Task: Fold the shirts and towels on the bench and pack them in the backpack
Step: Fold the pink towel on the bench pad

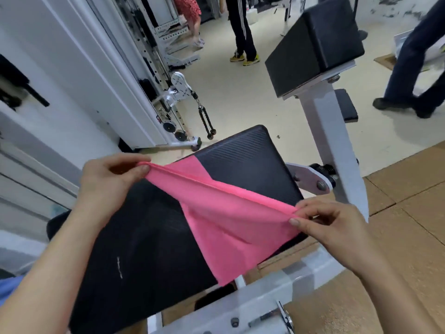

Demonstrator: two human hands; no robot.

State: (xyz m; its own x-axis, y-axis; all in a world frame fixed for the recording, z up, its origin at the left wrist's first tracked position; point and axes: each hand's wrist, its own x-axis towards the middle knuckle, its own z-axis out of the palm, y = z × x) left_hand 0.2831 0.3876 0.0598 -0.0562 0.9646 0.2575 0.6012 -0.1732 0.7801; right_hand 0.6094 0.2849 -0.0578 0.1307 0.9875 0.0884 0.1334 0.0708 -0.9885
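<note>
Now: pink towel stretched over the bench

Both hands pinch the top edge of a thin pink cloth towel (224,213) at frame centre. The left hand (108,182), left of centre, clamps one corner between thumb and fingers; the right hand (330,225), lower right, clamps the other. The towel hangs from that taut edge, draping onto the black ribbed padded bench (252,160) beneath, its lower corner past the bench's near edge.

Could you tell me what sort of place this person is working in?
Most likely a gym. The pink towel is held over a padded black bench on a white steel frame, and a cable machine with pulleys and a hanging handle stands just beyond.
</note>
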